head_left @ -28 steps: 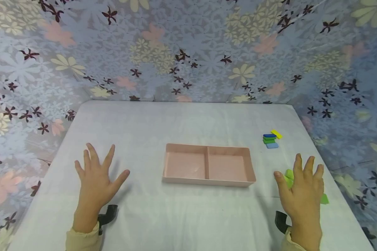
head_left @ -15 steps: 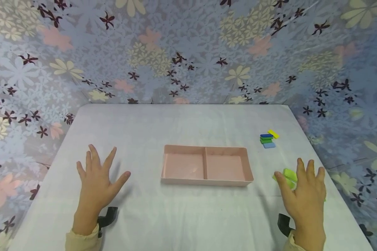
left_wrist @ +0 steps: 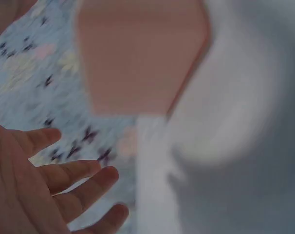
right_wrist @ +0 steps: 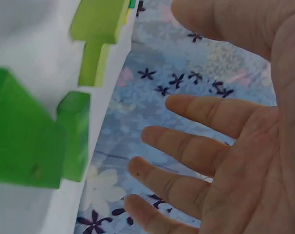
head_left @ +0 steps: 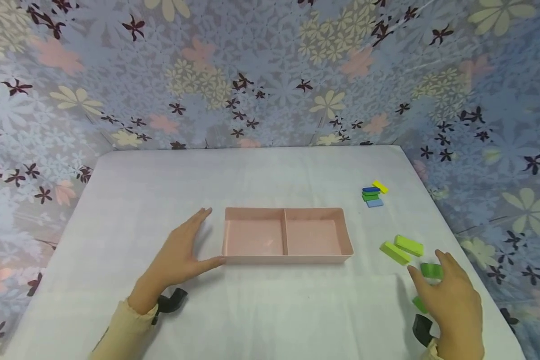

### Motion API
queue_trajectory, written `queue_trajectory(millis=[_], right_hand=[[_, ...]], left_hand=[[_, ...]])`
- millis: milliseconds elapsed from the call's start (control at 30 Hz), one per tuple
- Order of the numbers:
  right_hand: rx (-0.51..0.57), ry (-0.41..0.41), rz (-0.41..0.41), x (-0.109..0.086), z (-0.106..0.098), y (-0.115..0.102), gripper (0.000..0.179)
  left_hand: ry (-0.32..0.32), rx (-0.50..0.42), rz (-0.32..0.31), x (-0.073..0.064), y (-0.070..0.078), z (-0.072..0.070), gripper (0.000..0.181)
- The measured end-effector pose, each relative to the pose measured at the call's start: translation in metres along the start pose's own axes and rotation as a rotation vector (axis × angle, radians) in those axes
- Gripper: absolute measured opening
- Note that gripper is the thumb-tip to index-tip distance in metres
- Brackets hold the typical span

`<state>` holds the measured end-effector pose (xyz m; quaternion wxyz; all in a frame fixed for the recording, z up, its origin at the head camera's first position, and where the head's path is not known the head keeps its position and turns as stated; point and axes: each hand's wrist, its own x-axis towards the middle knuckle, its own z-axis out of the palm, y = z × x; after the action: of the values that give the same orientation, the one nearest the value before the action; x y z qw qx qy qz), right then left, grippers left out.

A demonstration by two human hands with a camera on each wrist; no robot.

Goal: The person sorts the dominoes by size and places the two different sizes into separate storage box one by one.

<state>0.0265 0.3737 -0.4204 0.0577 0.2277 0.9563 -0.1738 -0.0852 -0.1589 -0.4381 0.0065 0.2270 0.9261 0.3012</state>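
My left hand [head_left: 177,257] is beside the left end of a pink two-compartment tray [head_left: 283,260], thumb tip right at its near corner, fingers extended. The left wrist view shows the tray's end wall [left_wrist: 142,68] beyond the spread fingers. On the right, my right hand [head_left: 452,300] hovers with loosely bent fingers over a green block [head_left: 432,271] and a second green block [head_left: 420,304], partly covering both. Nothing is in its grasp. Two lime-green blocks [head_left: 408,245] lie just past its thumb. In the right wrist view, a green block [right_wrist: 26,131] appears large beside the open palm.
Farther back on the right lie a small yellow block [head_left: 380,186], a dark blue block [head_left: 371,189], green ones [head_left: 371,196] and a light blue block [head_left: 375,203]. A white cloth [head_left: 270,315] covers the table; flowered fabric [head_left: 270,75] rises behind and at both sides.
My left hand has swung right and turned inward, arriving at the tray's left end. The right hand has shifted nearer and bent its fingers, uncovering more of the green blocks.
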Motion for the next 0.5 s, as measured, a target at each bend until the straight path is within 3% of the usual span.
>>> queue_trajectory(millis=[100, 167, 333, 500], right_hand=[[0.001, -0.025, 0.020, 0.001, 0.002, 0.006, 0.093], [0.016, -0.038, 0.009, 0.002, 0.004, 0.009, 0.093], [0.044, -0.016, -0.073, 0.008, 0.011, 0.015, 0.086], [0.044, -0.029, -0.107, 0.011, 0.017, 0.026, 0.081]], left_hand=[[-0.091, -0.095, -0.006, 0.014, -0.002, 0.017, 0.127], [-0.118, -0.151, -0.015, 0.021, -0.005, 0.025, 0.135], [-0.125, -0.244, -0.013, 0.034, -0.015, 0.038, 0.141], [-0.126, -0.267, 0.007, 0.040, -0.018, 0.043, 0.139]])
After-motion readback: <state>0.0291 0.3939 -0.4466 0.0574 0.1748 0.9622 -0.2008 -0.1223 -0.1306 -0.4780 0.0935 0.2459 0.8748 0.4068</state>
